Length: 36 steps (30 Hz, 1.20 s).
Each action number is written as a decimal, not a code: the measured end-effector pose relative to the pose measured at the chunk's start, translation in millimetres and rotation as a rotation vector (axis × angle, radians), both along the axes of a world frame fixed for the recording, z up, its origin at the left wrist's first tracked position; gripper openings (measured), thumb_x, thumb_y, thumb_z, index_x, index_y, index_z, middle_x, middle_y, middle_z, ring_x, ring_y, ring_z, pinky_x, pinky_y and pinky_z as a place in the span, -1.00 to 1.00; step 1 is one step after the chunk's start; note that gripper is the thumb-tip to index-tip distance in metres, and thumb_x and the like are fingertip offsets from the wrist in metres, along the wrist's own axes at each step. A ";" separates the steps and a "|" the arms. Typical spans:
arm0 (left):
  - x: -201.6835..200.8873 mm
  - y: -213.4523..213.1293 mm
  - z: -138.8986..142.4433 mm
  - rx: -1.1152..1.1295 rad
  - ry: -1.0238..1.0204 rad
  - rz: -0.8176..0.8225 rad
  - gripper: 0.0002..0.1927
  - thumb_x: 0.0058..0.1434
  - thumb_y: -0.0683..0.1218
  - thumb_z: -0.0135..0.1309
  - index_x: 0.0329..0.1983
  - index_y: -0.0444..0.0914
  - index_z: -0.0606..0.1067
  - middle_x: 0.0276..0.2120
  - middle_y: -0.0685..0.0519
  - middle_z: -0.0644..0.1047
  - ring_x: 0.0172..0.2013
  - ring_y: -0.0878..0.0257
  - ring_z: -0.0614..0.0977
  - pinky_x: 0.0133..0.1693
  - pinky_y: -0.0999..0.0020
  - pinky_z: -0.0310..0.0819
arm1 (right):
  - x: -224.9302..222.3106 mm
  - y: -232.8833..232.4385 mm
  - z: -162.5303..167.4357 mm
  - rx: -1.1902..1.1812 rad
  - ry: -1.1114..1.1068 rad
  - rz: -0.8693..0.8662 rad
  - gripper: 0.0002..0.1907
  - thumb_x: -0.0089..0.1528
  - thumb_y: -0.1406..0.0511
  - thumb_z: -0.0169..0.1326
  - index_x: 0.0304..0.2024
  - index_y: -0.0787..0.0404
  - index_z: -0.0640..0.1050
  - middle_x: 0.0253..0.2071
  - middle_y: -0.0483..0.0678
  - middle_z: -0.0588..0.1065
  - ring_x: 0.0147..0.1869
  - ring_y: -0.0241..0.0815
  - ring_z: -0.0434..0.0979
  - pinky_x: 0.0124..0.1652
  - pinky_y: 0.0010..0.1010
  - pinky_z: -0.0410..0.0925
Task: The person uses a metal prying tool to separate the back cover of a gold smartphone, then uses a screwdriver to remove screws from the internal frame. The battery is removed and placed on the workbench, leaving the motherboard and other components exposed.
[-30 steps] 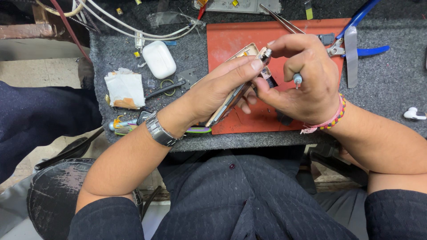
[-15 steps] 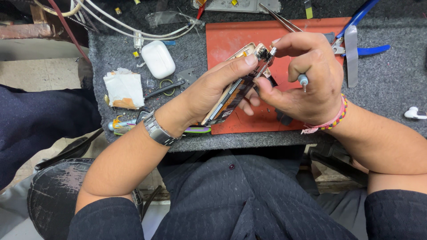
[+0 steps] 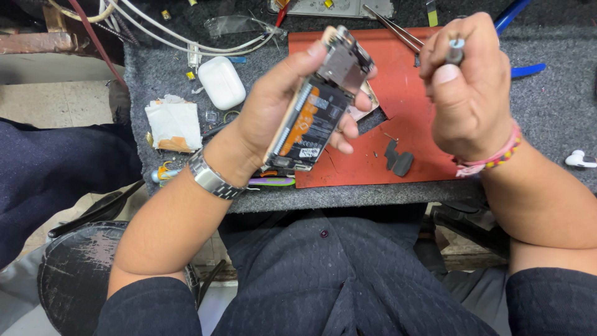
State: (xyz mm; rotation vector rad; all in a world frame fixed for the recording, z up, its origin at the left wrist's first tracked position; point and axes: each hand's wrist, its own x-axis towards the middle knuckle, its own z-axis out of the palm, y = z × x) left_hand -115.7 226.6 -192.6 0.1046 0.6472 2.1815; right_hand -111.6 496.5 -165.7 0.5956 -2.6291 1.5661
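Opened phone (image 3: 314, 109) in left hand (image 3: 264, 118), screwdriver (image 3: 455, 50) in right hand (image 3: 469, 93)

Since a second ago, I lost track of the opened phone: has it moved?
Yes. The opened phone in the left hand has swung up off the red mat, its back now facing the camera; the right hand has drawn apart.

Both hands are bare. The left hand (image 3: 273, 112) has a silver metal link watch (image 3: 210, 177) at its wrist. The right hand (image 3: 469, 87) has pink thread bands (image 3: 491, 158) with small coloured beads. Dark navy sleeves (image 3: 149, 308) cover the upper arms, and dark textured trousers (image 3: 329, 274) cover the lap.
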 end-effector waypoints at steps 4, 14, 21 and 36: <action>-4.7 -8.1 1.4 0.069 -0.044 0.049 -0.35 0.55 0.22 -0.23 0.32 -0.46 0.31 -0.07 -0.27 0.55 -0.21 0.05 0.70 -0.16 0.06 0.69 | -5.0 9.6 7.4 0.208 0.180 0.160 -0.81 0.47 0.39 -0.19 -0.08 0.29 0.49 -0.20 0.04 0.43 -0.25 -0.13 0.43 -0.18 -0.37 0.34; -6.2 -12.0 4.0 -0.107 0.013 0.174 -0.34 0.51 0.19 -0.17 0.33 -0.47 0.37 -0.11 -0.23 0.59 -0.26 0.07 0.70 -0.22 0.07 0.71 | -7.0 2.3 28.8 0.304 0.435 0.144 -0.87 0.34 0.54 0.31 -0.08 0.35 0.63 -0.10 0.05 0.55 -0.17 -0.23 0.59 -0.21 -0.53 0.43; -5.0 -8.3 5.3 -0.184 0.006 0.200 -0.43 0.47 0.20 -0.07 0.20 -0.39 0.43 -0.15 -0.19 0.60 -0.28 0.12 0.70 -0.24 0.11 0.71 | -6.1 -0.9 25.1 0.298 0.451 0.141 -0.88 0.30 0.55 0.32 -0.16 0.37 0.62 -0.14 0.05 0.56 -0.18 -0.23 0.61 -0.22 -0.55 0.48; -4.6 -5.1 7.2 -0.219 0.025 0.205 -0.42 0.45 0.22 -0.07 0.17 -0.39 0.43 -0.17 -0.16 0.59 -0.31 0.17 0.69 -0.27 0.16 0.71 | -5.6 -0.4 22.9 0.308 0.444 0.131 -0.88 0.27 0.55 0.32 -0.18 0.36 0.63 -0.17 0.04 0.56 -0.23 -0.24 0.59 -0.27 -0.55 0.45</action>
